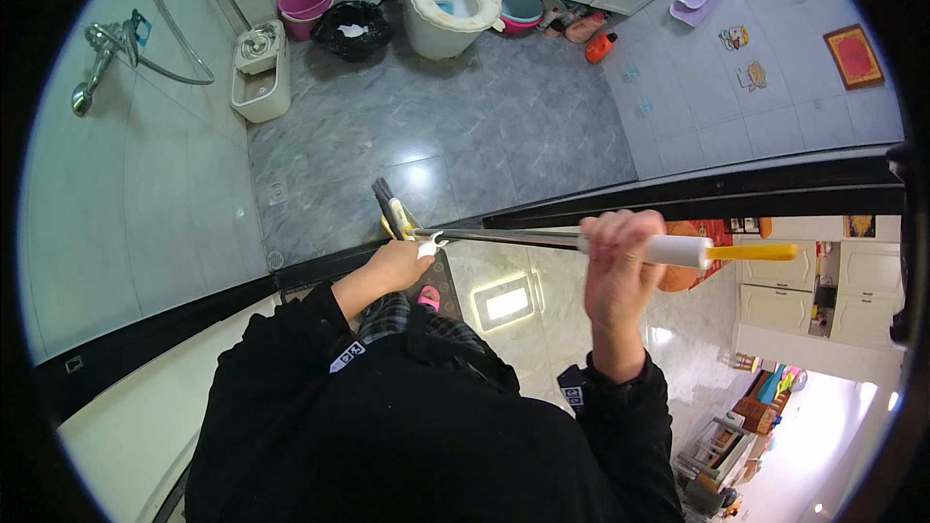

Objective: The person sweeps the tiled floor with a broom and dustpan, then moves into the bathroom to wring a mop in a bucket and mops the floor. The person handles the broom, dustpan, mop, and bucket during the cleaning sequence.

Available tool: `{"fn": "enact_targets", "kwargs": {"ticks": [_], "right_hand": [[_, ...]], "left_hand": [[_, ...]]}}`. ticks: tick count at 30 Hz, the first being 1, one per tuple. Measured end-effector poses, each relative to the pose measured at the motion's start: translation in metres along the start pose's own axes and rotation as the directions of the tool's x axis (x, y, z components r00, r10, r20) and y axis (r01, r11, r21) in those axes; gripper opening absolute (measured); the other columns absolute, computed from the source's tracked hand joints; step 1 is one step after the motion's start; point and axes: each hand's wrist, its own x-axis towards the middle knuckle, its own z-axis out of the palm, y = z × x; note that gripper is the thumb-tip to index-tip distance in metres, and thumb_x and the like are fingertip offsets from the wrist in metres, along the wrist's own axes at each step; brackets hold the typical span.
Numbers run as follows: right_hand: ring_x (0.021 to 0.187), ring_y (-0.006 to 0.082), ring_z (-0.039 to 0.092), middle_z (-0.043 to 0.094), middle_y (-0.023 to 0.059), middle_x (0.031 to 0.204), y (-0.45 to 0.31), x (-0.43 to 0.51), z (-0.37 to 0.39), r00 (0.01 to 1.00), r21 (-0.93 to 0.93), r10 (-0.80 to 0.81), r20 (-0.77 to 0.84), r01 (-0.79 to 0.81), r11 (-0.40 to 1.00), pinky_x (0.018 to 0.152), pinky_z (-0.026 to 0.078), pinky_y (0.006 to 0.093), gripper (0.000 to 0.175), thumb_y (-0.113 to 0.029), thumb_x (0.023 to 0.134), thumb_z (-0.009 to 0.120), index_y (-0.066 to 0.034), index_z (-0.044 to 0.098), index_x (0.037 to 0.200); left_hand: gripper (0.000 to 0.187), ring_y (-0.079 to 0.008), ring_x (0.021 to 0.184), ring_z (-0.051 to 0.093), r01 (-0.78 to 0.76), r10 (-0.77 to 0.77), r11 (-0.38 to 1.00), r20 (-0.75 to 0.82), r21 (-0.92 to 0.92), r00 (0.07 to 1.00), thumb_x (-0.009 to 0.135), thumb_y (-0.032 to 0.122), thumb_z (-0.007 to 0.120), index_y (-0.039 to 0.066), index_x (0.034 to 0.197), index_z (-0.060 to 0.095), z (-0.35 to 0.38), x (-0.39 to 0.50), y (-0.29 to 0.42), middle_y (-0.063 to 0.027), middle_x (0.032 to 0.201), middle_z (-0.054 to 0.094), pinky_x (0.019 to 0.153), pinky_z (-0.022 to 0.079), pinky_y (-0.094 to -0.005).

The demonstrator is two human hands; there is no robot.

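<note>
A long-handled cleaning tool, seemingly a squeeze mop, slants across in front of me with its metal pole (508,237). My right hand (621,254) is wrapped around the pole's upper end, beside a white grip (677,251) with a yellow tip (752,253). Lower down, my left hand (392,265) grasps a white hooked lever or clip (430,245) near the tool's head. That head (392,209) has dark grey strips and a white and yellow frame. It is held by the bathroom threshold; whether it touches the floor cannot be told.
Beyond the dark threshold, the grey tiled floor (436,116) leads to a toilet (443,29). A black-lined bin (352,47), pink buckets (305,0) and a white mop bucket (261,102) stand left. An orange bottle (601,49) stands right. A dark door frame (690,185) borders me.
</note>
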Motion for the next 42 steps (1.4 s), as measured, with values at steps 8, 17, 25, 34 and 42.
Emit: {"fn": "enact_targets", "kwargs": {"ticks": [8,17,25,34,42], "right_hand": [[0.05,0.0087,0.029,0.034,-0.0005,0.055,0.041,-0.001,0.047,0.969,-0.113,0.229,-0.092,-0.238,0.965,0.049,0.028,0.0247,0.029,-0.025,0.093,0.043,-0.0076,0.035,0.071],[0.045,0.0077,0.027,0.032,-0.0014,0.051,0.046,0.008,0.058,0.964,-0.001,0.231,-0.134,-0.234,0.972,0.046,0.024,0.0242,0.037,-0.028,0.091,0.046,-0.0088,0.033,0.062],[0.046,0.0067,0.031,0.034,-0.0025,0.053,0.04,0.013,0.075,0.97,0.107,0.211,-0.122,-0.198,0.974,0.043,0.025,0.0222,0.033,-0.025,0.089,0.052,-0.0092,0.035,0.065],[0.047,0.0062,0.035,0.04,-0.0018,0.054,0.043,0.016,0.096,0.945,0.082,0.263,-0.194,-0.252,0.964,0.044,0.028,0.0211,0.031,-0.023,0.085,0.058,-0.0085,0.039,0.066],[0.101,0.0163,0.042,0.044,0.0075,0.107,0.047,0.021,0.07,0.984,-0.251,0.133,-0.115,-0.158,0.955,0.087,0.035,0.0316,0.056,-0.021,0.072,0.071,-0.005,0.036,0.114]], "left_hand": [[0.04,-0.0393,0.076,0.059,0.009,-0.009,0.998,0.012,-0.059,1.0,0.081,0.032,0.052,-0.007,0.086,0.058,-0.02,-0.008,0.02,-0.0254,0.078,0.06,0.07,0.046,-0.0449],[0.081,-0.0131,0.051,0.052,0.228,0.03,0.617,0.312,-0.753,0.95,0.068,0.002,0.055,0.014,0.138,0.016,-0.035,0.005,0.014,-0.0072,0.064,0.054,0.045,0.042,-0.0258],[0.073,-0.0167,0.05,0.056,0.179,0.132,0.63,0.331,-0.756,0.934,0.066,-0.003,0.054,0.01,0.131,0.023,-0.032,0.016,0.018,-0.0081,0.063,0.055,0.047,0.046,-0.0296],[0.058,-0.0202,0.051,0.058,0.16,0.084,0.688,0.298,-0.708,0.951,0.065,0.002,0.058,0.005,0.118,0.033,-0.038,0.027,0.009,-0.0107,0.064,0.057,0.047,0.047,-0.0332],[0.057,-0.019,0.048,0.057,-0.033,0.229,0.8,0.254,-0.599,0.94,0.065,0.006,0.062,0.004,0.116,0.038,-0.051,0.077,0.015,-0.0104,0.062,0.057,0.044,0.045,-0.0307]]}}
